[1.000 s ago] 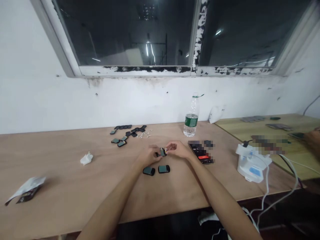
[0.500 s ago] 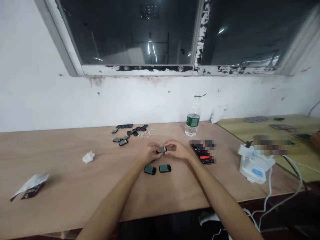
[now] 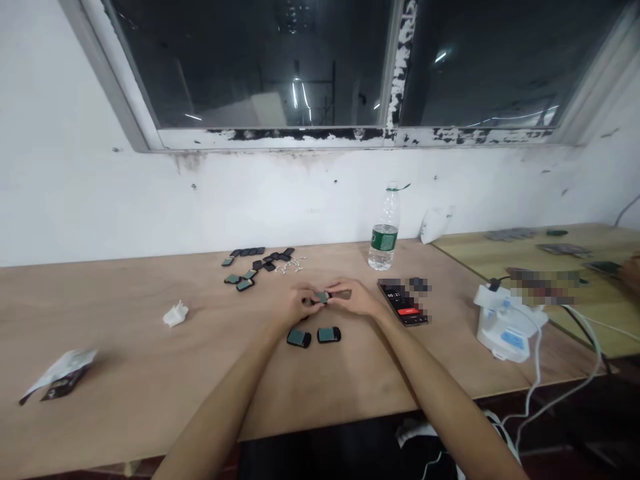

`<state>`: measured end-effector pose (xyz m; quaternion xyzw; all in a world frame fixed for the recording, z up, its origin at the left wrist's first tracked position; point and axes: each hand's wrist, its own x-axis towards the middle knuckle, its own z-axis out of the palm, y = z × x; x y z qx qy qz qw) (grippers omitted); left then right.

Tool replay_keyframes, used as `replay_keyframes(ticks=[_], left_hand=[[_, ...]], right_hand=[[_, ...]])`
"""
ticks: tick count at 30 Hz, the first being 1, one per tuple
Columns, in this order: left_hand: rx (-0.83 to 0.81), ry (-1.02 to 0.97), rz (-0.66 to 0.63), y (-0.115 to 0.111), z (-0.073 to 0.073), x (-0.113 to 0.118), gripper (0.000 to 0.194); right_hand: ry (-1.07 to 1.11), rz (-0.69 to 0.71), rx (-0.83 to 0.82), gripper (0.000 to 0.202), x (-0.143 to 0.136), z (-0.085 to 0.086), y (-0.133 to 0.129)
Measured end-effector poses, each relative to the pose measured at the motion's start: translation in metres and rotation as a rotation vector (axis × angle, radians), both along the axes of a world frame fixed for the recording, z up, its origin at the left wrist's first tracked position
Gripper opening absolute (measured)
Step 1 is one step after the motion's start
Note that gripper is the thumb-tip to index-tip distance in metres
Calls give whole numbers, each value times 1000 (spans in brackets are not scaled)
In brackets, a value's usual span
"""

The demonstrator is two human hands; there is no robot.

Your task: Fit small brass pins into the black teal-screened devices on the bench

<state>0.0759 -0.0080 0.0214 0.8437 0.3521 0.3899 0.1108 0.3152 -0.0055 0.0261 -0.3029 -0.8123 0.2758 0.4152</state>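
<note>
Between both hands, above the table, is a small black rounded device with a grey-green panel (image 3: 323, 297). My left hand (image 3: 300, 307) is closed on its left side with thumb and fingers. My right hand (image 3: 354, 297) pinches its right end; the fingers partly hide the edges. Nearer to me, flat on the table, lie two similar pieces: a left panelled device (image 3: 299, 338) and a right panelled device (image 3: 329, 335). Farther back sit several more panelled devices (image 3: 245, 285), a group of black cases (image 3: 270, 260) and small white pieces (image 3: 290, 267) too tiny to make out.
A water bottle (image 3: 383, 243) stands near the wall. Right of my hands lie a phone (image 3: 403, 303) and a white device with cables (image 3: 505, 330). Crumpled tissue (image 3: 176, 313) and an opened packet (image 3: 60, 373) are at left. Another person's hand (image 3: 631, 273) shows at the far right.
Both hands stay at the same spot with the device between them, the fingers shifting slightly. The yellow patch seen at its right end before is no longer clear. The view has moved a little.
</note>
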Motion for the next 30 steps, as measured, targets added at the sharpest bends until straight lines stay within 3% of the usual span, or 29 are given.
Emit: replay_keyframes(ticks=[6, 9, 16, 21, 25, 30], left_hand=[[-103, 115, -80, 2, -4, -1, 14], [-113, 202, -113, 0, -3, 0, 15], [-79, 219, -142, -4, 2, 0, 17], [-83, 196, -149, -12, 18, -25, 27], [-142, 187, -118, -22, 30, -50, 23], [-249, 201, -150, -21, 25, -64, 18]], right_hand=[[-167, -331, 105, 35, 30, -10, 22], [-356, -387, 93, 43, 43, -20, 30], [-443, -385, 102, 26, 47, -28, 31], [-400, -313, 104, 17, 42, -18, 24], [-242, -249, 89, 16, 30, -4, 12], [28, -193, -123, 22, 9, 0, 2]])
